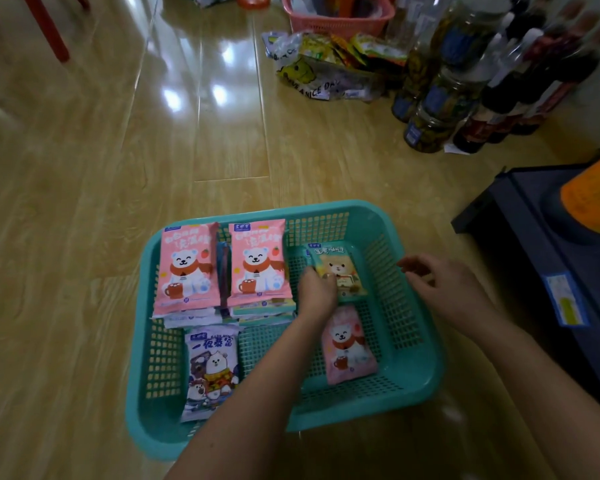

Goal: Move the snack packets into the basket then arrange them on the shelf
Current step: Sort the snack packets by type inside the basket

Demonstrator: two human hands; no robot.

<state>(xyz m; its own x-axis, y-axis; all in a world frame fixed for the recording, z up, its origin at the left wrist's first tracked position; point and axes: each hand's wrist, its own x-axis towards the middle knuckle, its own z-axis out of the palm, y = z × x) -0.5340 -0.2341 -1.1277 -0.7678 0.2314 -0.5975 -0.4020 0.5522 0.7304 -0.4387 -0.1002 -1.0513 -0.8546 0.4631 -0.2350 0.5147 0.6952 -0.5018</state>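
Head view: teal plastic mesh basket (pixel 326 208) sits on glossy wooden floor (pixel 84 202), w/ several snack packets inside.

- Far-left corner: two pink polar-bear packets side by side, left one (pixel 187 268) and right one (pixel 257 263), each lying on top of a stack of other packets; only the stack edges show.
- Near-left corner: lavender-and-white cartoon-bear packet (pixel 212 372), flat on basket bottom.
- Near-right part: pale pink bear packet (pixel 349 344), flat, slightly tilted.
- Far-right part: teal-and-yellow brown-bear packet (pixel 342 268), leaning toward far wall.

Left hand (pixel 316 289) is inside the basket, fingers curled on the near-left edge of the teal-and-yellow packet, gripping it. Right hand (pixel 437 282) hovers over the basket's right wall, fingers loosely spread, holding nothing.

Beyond the basket: pink plastic basket (pixel 340 24) w/ goods in it, contents too blurred to name; clear plastic bag (pixel 326 71) stuffed w/ yellow-green sachets; cluster of blue-labelled glass jars (pixel 440 98) next to dark bottles (pixel 520 98). Dark shelf unit (pixel 534 237) stands at right, near the teal basket.
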